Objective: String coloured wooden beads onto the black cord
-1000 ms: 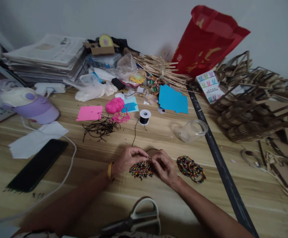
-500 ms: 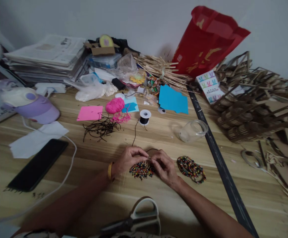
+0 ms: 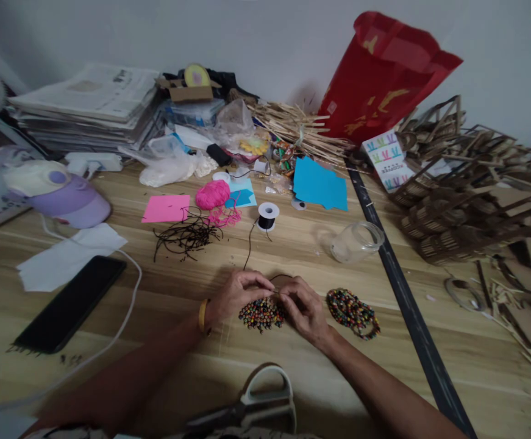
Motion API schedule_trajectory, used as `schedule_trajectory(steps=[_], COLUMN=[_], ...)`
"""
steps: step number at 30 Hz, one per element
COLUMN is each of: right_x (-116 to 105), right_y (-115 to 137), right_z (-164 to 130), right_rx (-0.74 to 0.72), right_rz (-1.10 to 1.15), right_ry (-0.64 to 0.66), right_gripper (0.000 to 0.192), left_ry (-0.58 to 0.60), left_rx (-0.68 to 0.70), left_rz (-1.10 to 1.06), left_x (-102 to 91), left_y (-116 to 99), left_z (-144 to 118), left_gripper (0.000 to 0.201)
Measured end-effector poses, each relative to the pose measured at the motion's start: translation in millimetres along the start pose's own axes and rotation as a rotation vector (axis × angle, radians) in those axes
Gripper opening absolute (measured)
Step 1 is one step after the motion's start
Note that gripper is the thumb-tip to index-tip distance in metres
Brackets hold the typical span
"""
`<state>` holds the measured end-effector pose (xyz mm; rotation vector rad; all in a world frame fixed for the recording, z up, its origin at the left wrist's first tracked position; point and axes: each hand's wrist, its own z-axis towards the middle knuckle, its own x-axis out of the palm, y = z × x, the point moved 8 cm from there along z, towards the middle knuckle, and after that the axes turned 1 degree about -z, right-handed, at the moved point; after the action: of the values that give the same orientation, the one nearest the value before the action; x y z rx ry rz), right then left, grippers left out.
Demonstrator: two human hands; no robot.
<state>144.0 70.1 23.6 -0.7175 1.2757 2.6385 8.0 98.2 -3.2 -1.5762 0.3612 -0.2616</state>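
Observation:
My left hand (image 3: 241, 294), with a yellow band at its wrist, pinches a thin dark cord (image 3: 281, 276) between thumb and fingertips. My right hand (image 3: 304, 306) is closed on the same cord, fingertips almost meeting those of the left. Just below the fingers lies a loose pile of small multicoloured beads (image 3: 260, 314). A bundle of strung bead loops (image 3: 352, 313) rests right of my right hand. Beyond the hands stands a white spool of black cord (image 3: 267, 217), its loose end trailing toward my left hand. Whether a bead sits between the fingertips is too small to tell.
Scissors (image 3: 265, 399) lie at the near edge. On the left are a phone (image 3: 71, 305), a white cable and a purple cap (image 3: 77, 198). Black cord pieces (image 3: 185, 235) and pink yarn (image 3: 213, 194) lie beyond. A glass jar (image 3: 356, 242) and woven baskets (image 3: 448, 219) stand right.

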Motion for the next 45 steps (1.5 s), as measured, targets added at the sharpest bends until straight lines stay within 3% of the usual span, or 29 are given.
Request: schedule_trajectory(steps=[45], right_x=[1.7], right_y=[-0.8], right_z=[0.6], right_rx=[0.010], right_rz=[0.000], right_ry=[0.011], right_gripper=[0.007], left_ry=[0.007], left_rx=[0.007], left_rz=[0.014], left_x=[1.0], left_y=[-1.4], left_z=[-0.7], left_gripper=[0.013])
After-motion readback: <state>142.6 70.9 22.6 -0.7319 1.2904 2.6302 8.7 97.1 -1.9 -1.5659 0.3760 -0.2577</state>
